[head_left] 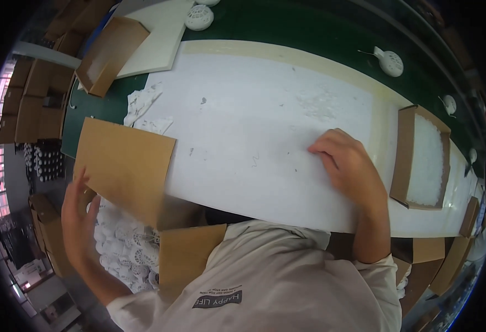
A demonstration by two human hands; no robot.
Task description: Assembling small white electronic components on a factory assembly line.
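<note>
My left hand [81,213] is at the left, its fingers apart and nothing visible in them. It is beside the raised flap of a cardboard box [126,166]. Below the flap, many white round slotted plastic parts [129,249] fill the box. Over the white work surface [232,122] is my right hand [345,163], thumb and fingertips drawn together in a pinch. Whatever the pinch may hold is hidden or too small to make out.
A shallow cardboard box of white translucent material [424,160] stands at the right. White slotted round units, one of them a unit with a thin lead [389,61], lie on the green surface beyond. An open cardboard tray [113,55] and crumpled white scraps [143,105] are at far left.
</note>
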